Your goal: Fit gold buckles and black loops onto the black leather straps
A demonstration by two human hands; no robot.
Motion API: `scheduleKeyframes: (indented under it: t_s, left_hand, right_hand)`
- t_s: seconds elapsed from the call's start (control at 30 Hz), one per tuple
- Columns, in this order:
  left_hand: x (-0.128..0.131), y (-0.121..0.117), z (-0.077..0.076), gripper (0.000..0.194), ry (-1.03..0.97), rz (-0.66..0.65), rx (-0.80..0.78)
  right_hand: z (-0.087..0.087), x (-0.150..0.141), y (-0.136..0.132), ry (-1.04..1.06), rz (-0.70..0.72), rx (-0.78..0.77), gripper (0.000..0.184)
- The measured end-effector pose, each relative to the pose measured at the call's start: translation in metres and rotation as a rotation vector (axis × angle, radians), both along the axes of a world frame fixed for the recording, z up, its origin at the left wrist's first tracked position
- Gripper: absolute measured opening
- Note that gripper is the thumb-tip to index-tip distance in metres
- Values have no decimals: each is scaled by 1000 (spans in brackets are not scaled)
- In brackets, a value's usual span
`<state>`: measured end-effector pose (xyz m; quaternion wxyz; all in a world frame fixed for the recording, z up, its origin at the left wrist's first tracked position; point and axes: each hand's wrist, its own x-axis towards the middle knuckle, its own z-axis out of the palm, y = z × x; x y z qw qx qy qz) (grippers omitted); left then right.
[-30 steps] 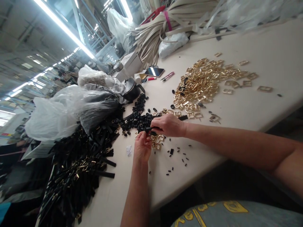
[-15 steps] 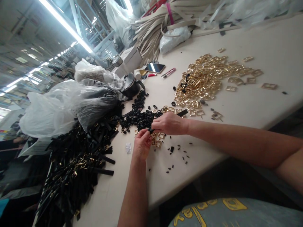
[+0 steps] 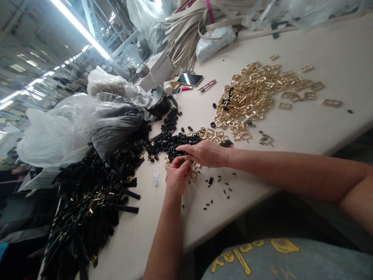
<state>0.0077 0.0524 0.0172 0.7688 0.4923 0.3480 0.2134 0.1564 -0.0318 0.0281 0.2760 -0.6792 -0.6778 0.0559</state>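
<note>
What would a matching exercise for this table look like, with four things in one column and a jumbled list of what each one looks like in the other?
1. Phone
2. Strap bundle
3. Crumpled scrap
4. Gold buckles

A. White, left of the left hand
B. Heaped, with a few black pieces among them
C. Dark screen with light reflected in it
D. Beige, with a pink band

Pairs: 1-C, 2-D, 3-A, 4-B.
</note>
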Motion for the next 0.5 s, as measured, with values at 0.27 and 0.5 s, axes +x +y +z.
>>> scheduleKeyframes:
  t_s: [0.27, 0.5]
  left_hand:
    - [-5, 7, 6, 39, 24, 24, 32]
    - [-3, 2, 3, 38, 72, 25, 128]
  right_hand:
    - [4, 10, -2, 19, 84, 45, 31]
    - [2, 7, -2, 27, 80, 24, 38]
